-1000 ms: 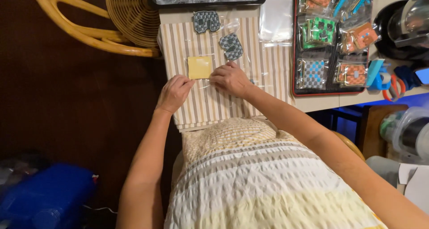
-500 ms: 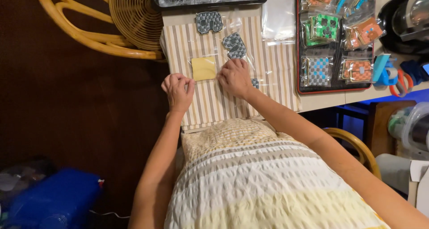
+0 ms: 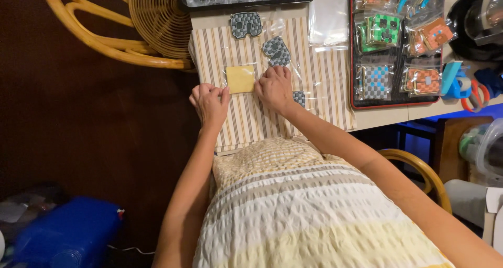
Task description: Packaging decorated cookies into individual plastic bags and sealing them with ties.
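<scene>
Fingertips of both the left hand (image 3: pixel 209 101) and right hand (image 3: pixel 273 87) pinch the clear bag (image 3: pixel 242 80), steadying its yellow square on the striped cloth (image 3: pixel 325 98).

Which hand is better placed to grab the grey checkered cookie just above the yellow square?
Right, probably. The right hand sits directly below the grey checkered cookie, fingers pointing toward it. The left hand is further off, at the lower left corner of the yellow square, which lies between it and the cookie.

A clear plastic bag (image 3: pixel 242 79) holding a yellow square lies on the striped cloth (image 3: pixel 335 98), pinched between both hands. Empty clear bags (image 3: pixel 327 17) lie beyond. Bagged orange, green and grey checkered pieces (image 3: pixel 385 30) fill the red-rimmed tray (image 3: pixel 352 48) at right.
</scene>
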